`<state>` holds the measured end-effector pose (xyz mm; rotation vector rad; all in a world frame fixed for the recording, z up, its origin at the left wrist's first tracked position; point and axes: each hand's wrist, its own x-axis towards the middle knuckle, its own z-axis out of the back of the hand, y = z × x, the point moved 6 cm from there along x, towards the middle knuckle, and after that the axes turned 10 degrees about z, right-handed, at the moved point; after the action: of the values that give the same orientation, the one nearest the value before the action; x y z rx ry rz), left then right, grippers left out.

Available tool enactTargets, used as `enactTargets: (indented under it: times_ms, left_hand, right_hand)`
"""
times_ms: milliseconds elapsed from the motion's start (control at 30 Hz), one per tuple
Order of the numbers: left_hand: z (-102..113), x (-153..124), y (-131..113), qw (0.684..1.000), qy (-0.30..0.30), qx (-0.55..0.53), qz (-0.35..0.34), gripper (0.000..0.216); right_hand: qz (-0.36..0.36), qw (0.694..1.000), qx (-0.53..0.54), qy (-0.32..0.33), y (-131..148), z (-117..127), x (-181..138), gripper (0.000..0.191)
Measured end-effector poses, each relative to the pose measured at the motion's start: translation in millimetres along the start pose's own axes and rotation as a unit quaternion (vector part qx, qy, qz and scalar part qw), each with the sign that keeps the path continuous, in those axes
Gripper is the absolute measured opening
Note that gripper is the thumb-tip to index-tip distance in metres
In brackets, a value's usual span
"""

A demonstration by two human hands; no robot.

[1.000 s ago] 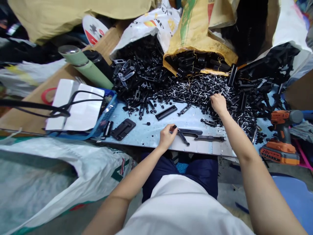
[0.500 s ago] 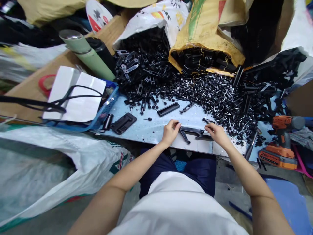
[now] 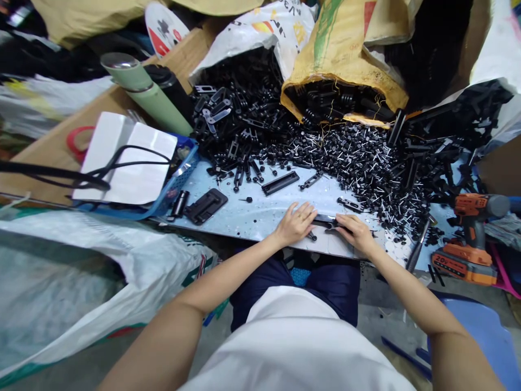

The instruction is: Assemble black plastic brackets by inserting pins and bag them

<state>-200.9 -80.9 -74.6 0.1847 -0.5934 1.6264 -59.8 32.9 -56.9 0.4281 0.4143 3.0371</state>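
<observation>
A long black plastic bar (image 3: pixel 325 219) lies across the near edge of the worktop, between my two hands. My left hand (image 3: pixel 296 223) covers its left end, fingers together over the top. At the other end, my right hand (image 3: pixel 355 232) grips the bar between thumb and fingers. A smaller black arm piece (image 3: pixel 312 236) pokes out from under my left hand. Just beyond my right hand lies a slotted black link (image 3: pixel 350 205). Farther back are a black channel-shaped piece (image 3: pixel 280 183) and another jointed link (image 3: pixel 311 180).
Heaped black-headed screws (image 3: pixel 366 157) and black plastic parts (image 3: pixel 244 119) cover the back, spilling near a yellow sack (image 3: pixel 345 49). A blue basket (image 3: pixel 191 163) and black holder plate (image 3: pixel 206 206) are left. A hammer (image 3: pixel 419 247) and an orange cordless drill (image 3: pixel 468 239) are right.
My left hand has moved right and flattened from a pinch onto the bar's left end. My right hand has shifted slightly down and closed around the right end.
</observation>
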Motion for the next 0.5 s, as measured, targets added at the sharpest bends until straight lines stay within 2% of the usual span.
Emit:
enactTargets:
  times_ms: [100, 200, 267, 333, 400, 500]
  left_hand:
    - [-15, 19, -19, 0.993, 0.087, -0.007, -0.079, 0.041]
    - [-23, 38, -21, 0.991, 0.117, 0.007, -0.058, 0.042]
    - [-14, 43, -20, 0.995, 0.101, -0.010, -0.022, 0.044]
    - [9, 38, -25, 0.995, 0.070, -0.066, -0.010, 0.049]
    - [41, 23, -41, 0.984, 0.043, -0.170, -0.027, 0.052]
    - [82, -1, -72, 0.926, 0.047, -0.375, -0.022, 0.057]
  right_hand:
    - [-0.042, 0.996, -0.071, 0.030, -15, 1, -10, 0.047]
    - [-0.109, 0.983, -0.132, 0.067, -31, 9, -13, 0.057]
    - [-0.091, 0.987, -0.114, 0.070, -25, 21, -9, 0.061]
    - [-0.012, 0.998, -0.040, 0.047, 0, 40, -3, 0.063]
    - [0.094, 0.992, 0.085, 0.018, 40, 61, 1, 0.060]
    - [0.193, 0.932, 0.304, -0.039, 102, 77, 5, 0.046]
